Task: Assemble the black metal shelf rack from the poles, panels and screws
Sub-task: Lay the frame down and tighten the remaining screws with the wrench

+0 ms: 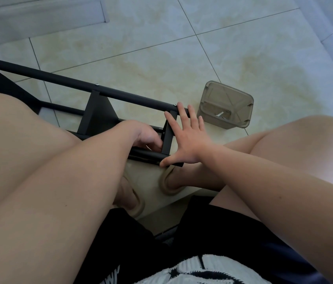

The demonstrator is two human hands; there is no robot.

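So, the black metal shelf rack (100, 117) is lying on its side on the pale glossy tile floor (161, 48), right in front of the person's bare knees. The rack's long round black top pole (59, 78) runs diagonally across it, with two small silver screw heads (97, 85) showing along it. A flat black middle panel (98, 115) stands on edge under that pole. The narrow black end panel (168, 140) closes off the rack's right end and meets the short black near pole (147, 155) at the bottom corner.

The right hand (188, 138) is spread wide against that end of the rack. Its fingers are straight and fanned over the end panel and the tip of the top pole, and the thumb touches the near pole's end. The left hand (147, 138) sits just inside the rack, beside the end panel, with its fingers curled down. I honestly can't tell if it's pinching something or not, as that spot is too dark.

Just off the rack's right end there's a smoky translucent plastic box (226, 99) on the floor with a small silvery bit of hardware (221, 114) in it. Two beige rubber slippers (168, 185) are on the near side of the rack.
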